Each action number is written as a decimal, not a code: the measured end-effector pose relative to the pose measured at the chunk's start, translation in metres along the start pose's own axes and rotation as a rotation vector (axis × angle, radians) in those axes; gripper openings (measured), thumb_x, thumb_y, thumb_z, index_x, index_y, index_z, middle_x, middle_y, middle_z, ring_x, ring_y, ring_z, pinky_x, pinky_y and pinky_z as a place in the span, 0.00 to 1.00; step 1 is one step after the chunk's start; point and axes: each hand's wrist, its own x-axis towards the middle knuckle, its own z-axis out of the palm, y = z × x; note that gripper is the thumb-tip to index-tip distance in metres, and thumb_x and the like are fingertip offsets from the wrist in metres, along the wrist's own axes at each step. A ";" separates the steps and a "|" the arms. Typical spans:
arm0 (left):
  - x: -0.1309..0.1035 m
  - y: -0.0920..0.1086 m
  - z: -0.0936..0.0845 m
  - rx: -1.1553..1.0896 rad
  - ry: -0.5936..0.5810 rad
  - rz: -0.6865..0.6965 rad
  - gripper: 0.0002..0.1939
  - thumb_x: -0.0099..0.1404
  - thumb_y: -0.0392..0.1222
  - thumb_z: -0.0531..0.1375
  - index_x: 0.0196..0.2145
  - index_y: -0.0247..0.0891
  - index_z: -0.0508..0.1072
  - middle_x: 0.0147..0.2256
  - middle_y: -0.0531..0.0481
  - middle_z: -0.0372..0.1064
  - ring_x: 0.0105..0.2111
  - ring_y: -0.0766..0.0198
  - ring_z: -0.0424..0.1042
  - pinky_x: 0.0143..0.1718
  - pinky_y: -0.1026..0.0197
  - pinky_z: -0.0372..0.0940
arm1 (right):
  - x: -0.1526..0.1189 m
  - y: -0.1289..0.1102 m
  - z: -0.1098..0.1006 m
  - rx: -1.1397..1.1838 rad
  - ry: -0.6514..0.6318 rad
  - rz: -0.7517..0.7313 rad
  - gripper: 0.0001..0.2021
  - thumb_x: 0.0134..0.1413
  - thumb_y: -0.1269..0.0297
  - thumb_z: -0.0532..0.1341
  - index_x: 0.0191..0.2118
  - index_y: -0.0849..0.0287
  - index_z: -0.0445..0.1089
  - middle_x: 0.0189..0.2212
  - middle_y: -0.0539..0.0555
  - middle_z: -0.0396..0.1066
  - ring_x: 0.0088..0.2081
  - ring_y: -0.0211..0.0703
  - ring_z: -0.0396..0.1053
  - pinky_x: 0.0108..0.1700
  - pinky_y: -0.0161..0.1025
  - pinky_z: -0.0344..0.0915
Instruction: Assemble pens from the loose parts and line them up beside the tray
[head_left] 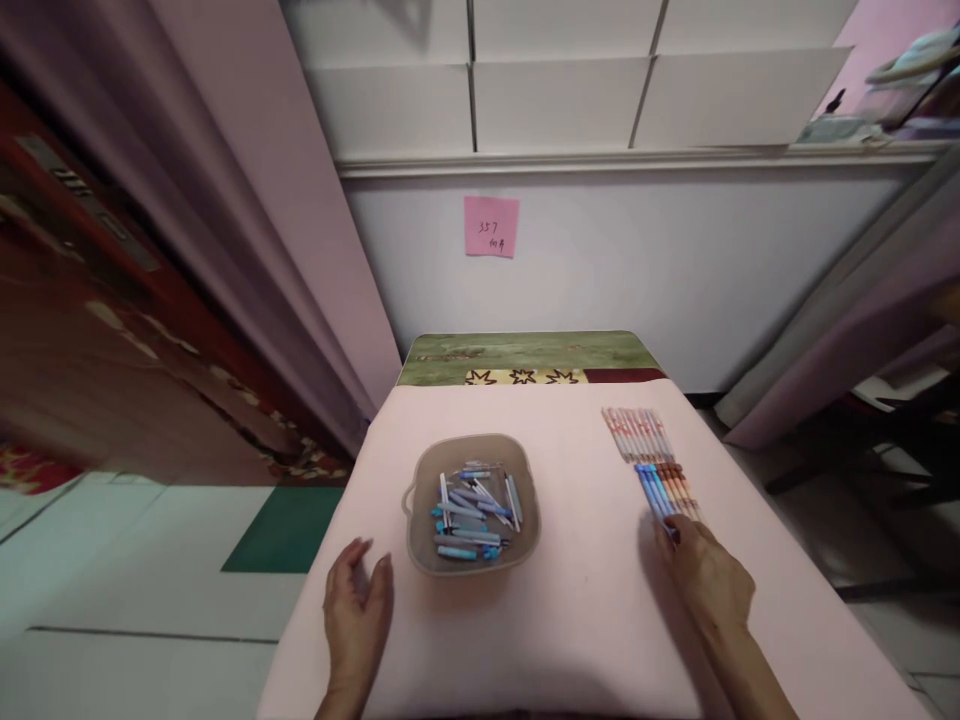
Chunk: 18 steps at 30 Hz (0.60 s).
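A square beige plastic basin holds several blue, grey and white pens, lying in a jumble. To its left my left hand rests over the table with the fingers apart and nothing in them. On the right, blue and brown pens lie side by side in a row. Above them is another row of pens with pale, reddish-patterned barrels. My right hand is at the near end of the blue pens, fingers pinched around a blue pen whose end is partly hidden by them.
A pale pink cloth covers most of the table, and a green patterned strip shows at its far edge. Behind stands a white wall with a pink note. Purple curtains hang at the left, with more fabric at the right.
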 end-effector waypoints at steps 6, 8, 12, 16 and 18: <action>0.031 0.023 -0.005 -0.189 0.050 -0.172 0.22 0.57 0.53 0.59 0.43 0.34 0.71 0.48 0.41 0.68 0.49 0.54 0.67 0.53 0.52 0.60 | -0.004 -0.033 -0.008 0.203 0.041 -0.083 0.11 0.57 0.54 0.56 0.37 0.50 0.74 0.34 0.49 0.77 0.32 0.45 0.73 0.27 0.35 0.57; 0.048 0.040 -0.003 -0.188 0.046 -0.100 0.20 0.57 0.52 0.60 0.41 0.35 0.72 0.46 0.43 0.69 0.44 0.57 0.69 0.50 0.53 0.62 | -0.007 -0.054 -0.009 0.331 0.020 -0.193 0.10 0.56 0.54 0.58 0.36 0.51 0.74 0.31 0.49 0.77 0.31 0.43 0.72 0.29 0.35 0.58; 0.069 0.077 0.011 -0.184 -0.050 0.114 0.16 0.60 0.50 0.58 0.39 0.36 0.72 0.40 0.45 0.70 0.38 0.59 0.70 0.46 0.55 0.64 | -0.023 -0.109 -0.014 0.674 -0.010 -0.520 0.11 0.58 0.57 0.56 0.34 0.55 0.75 0.30 0.51 0.76 0.30 0.39 0.71 0.34 0.32 0.62; 0.064 0.089 0.032 -0.092 -0.072 0.217 0.18 0.58 0.47 0.59 0.45 0.36 0.69 0.47 0.41 0.66 0.50 0.52 0.65 0.52 0.51 0.60 | -0.046 -0.154 -0.012 0.767 -0.014 -0.764 0.10 0.59 0.61 0.56 0.34 0.56 0.74 0.29 0.50 0.74 0.30 0.36 0.71 0.34 0.29 0.60; 0.057 0.083 0.040 -0.083 -0.107 0.119 0.24 0.58 0.48 0.59 0.50 0.34 0.65 0.49 0.38 0.65 0.49 0.51 0.65 0.50 0.50 0.62 | -0.053 -0.164 -0.003 0.771 0.023 -0.814 0.10 0.59 0.62 0.57 0.34 0.56 0.74 0.28 0.50 0.74 0.30 0.35 0.71 0.34 0.28 0.60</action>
